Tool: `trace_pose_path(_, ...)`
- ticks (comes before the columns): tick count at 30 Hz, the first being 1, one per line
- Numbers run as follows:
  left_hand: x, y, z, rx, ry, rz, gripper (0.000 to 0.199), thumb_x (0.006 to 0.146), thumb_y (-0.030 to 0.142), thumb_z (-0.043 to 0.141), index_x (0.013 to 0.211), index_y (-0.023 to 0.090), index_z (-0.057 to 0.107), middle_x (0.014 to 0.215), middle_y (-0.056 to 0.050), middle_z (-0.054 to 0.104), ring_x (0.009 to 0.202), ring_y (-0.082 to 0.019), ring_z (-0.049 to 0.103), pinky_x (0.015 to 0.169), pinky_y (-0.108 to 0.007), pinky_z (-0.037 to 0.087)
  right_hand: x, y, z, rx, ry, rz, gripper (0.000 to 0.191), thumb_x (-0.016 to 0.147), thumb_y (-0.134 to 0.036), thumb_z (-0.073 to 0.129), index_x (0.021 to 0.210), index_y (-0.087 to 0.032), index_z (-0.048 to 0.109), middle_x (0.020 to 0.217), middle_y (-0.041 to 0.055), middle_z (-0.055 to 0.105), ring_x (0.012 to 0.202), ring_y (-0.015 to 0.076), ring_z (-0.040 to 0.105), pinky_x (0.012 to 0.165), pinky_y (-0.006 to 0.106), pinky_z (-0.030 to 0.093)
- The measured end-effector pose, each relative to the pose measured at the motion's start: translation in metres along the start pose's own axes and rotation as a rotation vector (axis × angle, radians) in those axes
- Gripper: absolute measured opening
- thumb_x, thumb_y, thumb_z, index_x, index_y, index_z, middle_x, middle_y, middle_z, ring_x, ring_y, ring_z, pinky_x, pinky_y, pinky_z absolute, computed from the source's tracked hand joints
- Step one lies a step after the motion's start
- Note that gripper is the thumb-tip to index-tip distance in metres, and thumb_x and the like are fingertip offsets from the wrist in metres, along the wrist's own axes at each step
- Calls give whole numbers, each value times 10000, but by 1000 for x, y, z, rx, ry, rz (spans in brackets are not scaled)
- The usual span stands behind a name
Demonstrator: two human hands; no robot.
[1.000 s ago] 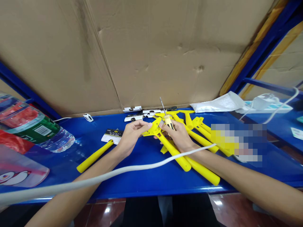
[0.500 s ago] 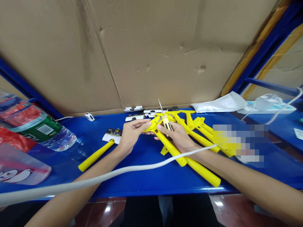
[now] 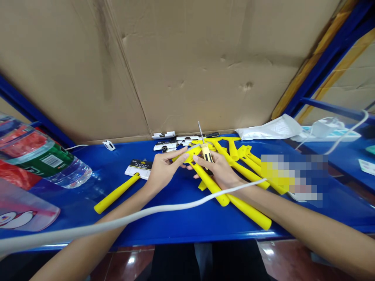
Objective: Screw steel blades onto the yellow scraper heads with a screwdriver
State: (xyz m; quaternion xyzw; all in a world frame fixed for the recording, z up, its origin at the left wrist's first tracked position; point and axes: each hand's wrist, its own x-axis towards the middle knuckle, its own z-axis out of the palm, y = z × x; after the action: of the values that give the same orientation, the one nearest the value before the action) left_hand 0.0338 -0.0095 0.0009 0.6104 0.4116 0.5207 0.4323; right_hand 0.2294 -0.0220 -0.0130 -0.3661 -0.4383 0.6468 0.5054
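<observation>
My left hand (image 3: 165,168) pinches the flat head of a yellow plastic T-shaped handle (image 3: 209,181), whose long shaft runs down under my right wrist. My right hand (image 3: 218,169) grips a screwdriver (image 3: 207,153) with a yellow and black handle, its thin steel shaft pointing up and away. A pale strip (image 3: 193,148) lies between the screwdriver and my left fingers, though I cannot tell what it is. Several similar yellow handles (image 3: 249,169) lie heaped on the blue table (image 3: 187,216) by my right hand.
A loose yellow handle (image 3: 115,193) and a white card with a black label (image 3: 138,169) lie left of my hands. A white cable (image 3: 131,218) crosses above my arms. A water bottle (image 3: 43,160) lies at left; cardboard stands behind the table.
The held yellow handle has turned slightly, its lower end shifting up and left. My hands have come a little closer to the screwdriver, which stays almost upright in my right hand.
</observation>
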Motion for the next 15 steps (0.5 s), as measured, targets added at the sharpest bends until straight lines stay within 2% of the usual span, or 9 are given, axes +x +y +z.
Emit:
trace_pose_path(4,0,-4,-2,34,-24,37,432,810,458,928,1173,229,876,1275,-109,816,801,-232,783,765,-387,676,2,1,0,-14,12,-9,426,764,-427,964,1037,-195,734,1022,70,810,867,234,827,625,291,701)
trace_pose_path(10,-2,-3,-4,138,-26,127,384,836,405,916,1181,243,875,1254,-104,825,1165,-332,766,1023,-445,610,-2,-1,3,-39,-7,-54,404,744,-416,974,979,-186,740,933,61,805,857,234,820,576,258,669)
trace_pose_path(15,-3,5,-8,126,-59,196,343,836,351,918,1159,243,880,1226,-107,831,1166,-331,764,1080,-459,579,-7,-4,5,-34,1,-77,410,737,-435,970,982,-191,750,893,46,791,828,231,807,566,268,659)
